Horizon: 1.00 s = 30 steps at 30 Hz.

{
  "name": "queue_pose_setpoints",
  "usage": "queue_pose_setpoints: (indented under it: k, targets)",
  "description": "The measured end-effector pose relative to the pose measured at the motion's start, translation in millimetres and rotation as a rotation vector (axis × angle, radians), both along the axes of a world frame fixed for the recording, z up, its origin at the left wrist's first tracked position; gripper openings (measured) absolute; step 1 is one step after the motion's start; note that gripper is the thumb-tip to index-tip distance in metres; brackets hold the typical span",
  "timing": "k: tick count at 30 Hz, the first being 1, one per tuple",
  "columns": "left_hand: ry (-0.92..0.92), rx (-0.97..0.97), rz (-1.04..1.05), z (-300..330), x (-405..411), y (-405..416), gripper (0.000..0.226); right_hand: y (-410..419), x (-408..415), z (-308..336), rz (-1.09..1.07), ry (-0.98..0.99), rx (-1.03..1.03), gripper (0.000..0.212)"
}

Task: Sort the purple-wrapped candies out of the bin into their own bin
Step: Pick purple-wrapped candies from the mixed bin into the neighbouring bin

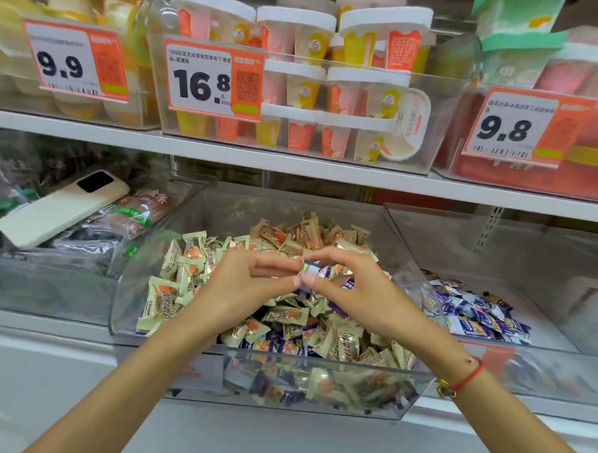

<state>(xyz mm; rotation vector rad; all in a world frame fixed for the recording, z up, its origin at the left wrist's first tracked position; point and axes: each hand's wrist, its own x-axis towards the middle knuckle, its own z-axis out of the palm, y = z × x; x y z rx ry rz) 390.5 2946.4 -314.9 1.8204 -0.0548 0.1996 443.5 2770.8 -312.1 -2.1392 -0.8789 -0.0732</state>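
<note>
Left hand [243, 285], right hand [353, 290]: fingertips pinched together

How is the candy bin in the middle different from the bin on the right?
The middle bin is heaped high with candies; the right bin holds only a small pile. The middle bin's candies are mostly cream-wrapped with some purple mixed in; the right bin's are purple. Both hands work over the middle bin. Both bins are clear plastic.

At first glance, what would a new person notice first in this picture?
Both hands, the left hand and the right hand, pinch one purple-wrapped candy over the middle bin of mostly cream candies. A pile of purple candies lies in the bin on the right. Above hangs the big 16.8 price tag.
</note>
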Motion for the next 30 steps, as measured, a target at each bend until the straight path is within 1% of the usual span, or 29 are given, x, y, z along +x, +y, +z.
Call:
queue_pose_setpoints:
  k: [2, 3, 4, 5, 6, 7, 8, 9, 10, 11, 12, 14, 16, 17, 18, 19, 21, 22, 23, 24, 25, 26, 28, 30]
  targets:
    - [0.016, -0.088, -0.069, -0.2, 1.6, -11.4, 0.025, -9.1, -3.1, 1.7, -0.08, -0.035, 0.056, 0.016]
    - [0.019, -0.101, -0.094, -0.3, 3.2, -15.1, 0.027, -15.9, -4.7, 3.4, -0.129, -0.051, 0.083, 0.013]
    - [0.019, -0.088, -0.106, -1.2, 5.1, -16.7, 0.028, -25.4, -5.1, 5.4, -0.19, -0.072, 0.116, 0.012]
    - [-0.005, -0.001, -0.096, -3.4, 7.7, -15.7, 0.029, -37.2, -4.5, 8.0, -0.259, -0.105, 0.164, 0.011]
    - [-0.052, 0.194, -0.066, -7.5, 12.0, -10.6, 0.03, -51.3, -3.0, 11.8, -0.33, -0.15, 0.217, 0.01]
    - [-0.095, 0.461, -0.049, -11.1, 16.0, -3.8, 0.031, -66.8, 0.9, 15.1, -0.4, -0.21, 0.253, 0.01]
    - [-0.115, 0.714, -0.067, -14.1, 18.8, 3.0, 0.032, -83.1, 7.8, 16.5, -0.474, -0.285, 0.245, 0.008]
    - [-0.119, 0.899, -0.123, -17.0, 21.1, 9.4, 0.034, -98.7, 17.5, 16.0, -0.546, -0.358, 0.191, 0.008]
    - [-0.103, 1.008, -0.191, -20.1, 23.6, 15.2, 0.036, -114.4, 30.6, 11.8, -0.613, -0.404, 0.101, 0.009]
    - [-0.071, 1.069, -0.246, -22.3, 25.1, 19.3, 0.038, -127.6, 44.0, 6.0, -0.659, -0.4, -0.005, 0.009]
    - [-0.05, 1.118, -0.276, -24.3, 26.2, 22.8, 0.039, -138.9, 57.4, -1.1, -0.669, -0.346, -0.113, 0.009]
    - [-0.061, 1.199, -0.259, -27.5, 28.4, 28.8, 0.04, -154.1, 75.4, -13.3, -0.567, -0.17, -0.32, 0.009]
    - [-0.108, 1.228, -0.19, -28.4, 29.1, 33.0, 0.036, -158.5, 78.5, -17.7, -0.425, 0.018, -0.483, 0.021]
    - [-0.137, 1.234, -0.156, -28.3, 29.4, 34.7, 0.033, -157.8, 75.7, -17.2, -0.404, 0.049, -0.523, 0.026]
    - [-0.164, 1.233, -0.122, -28.2, 29.9, 35.9, 0.032, -156.9, 73.2, -17.2, -0.417, -0.001, -0.523, 0.029]
    - [-0.192, 1.233, -0.086, -28.1, 30.7, 36.9, 0.03, -153.6, 68.0, -15.9, -0.457, -0.116, -0.477, 0.03]
    - [-0.24, 1.249, -0.011, -27.5, 32.7, 38.4, 0.028, -138.8, 46.7, -9.4, -0.537, -0.361, -0.29, 0.028]
    - [-0.255, 1.258, 0.021, -27.5, 33.5, 39.2, 0.029, -127.2, 33.4, -4.7, -0.531, -0.458, -0.179, 0.025]
    - [-0.258, 1.265, 0.038, -27.9, 34.1, 40.4, 0.03, -112.6, 18.7, 2.5, -0.483, -0.521, -0.084, 0.023]
    - [-0.254, 1.275, 0.038, -28.1, 34.5, 41.4, 0.032, -96.4, 6.4, 9.1, -0.394, -0.538, -0.03, 0.022]
    - [-0.236, 1.286, 0.018, -28.3, 34.3, 42.7, 0.034, -78.6, -4.0, 14.9, -0.277, -0.51, -0.035, 0.021]
    - [-0.206, 1.292, -0.017, -27.7, 33.3, 43.3, 0.036, -60.4, -10.6, 17.6, -0.154, -0.442, -0.097, 0.02]
    - [-0.132, 1.284, -0.104, -24.6, 28.9, 43.2, 0.042, -27.6, -11.6, 14.0, 0.056, -0.283, -0.338, 0.018]
    - [-0.096, 1.26, -0.166, -20.3, 21.9, 43.5, 0.043, -6.1, 0.5, 3.2, 0.193, -0.253, -0.585, 0.019]
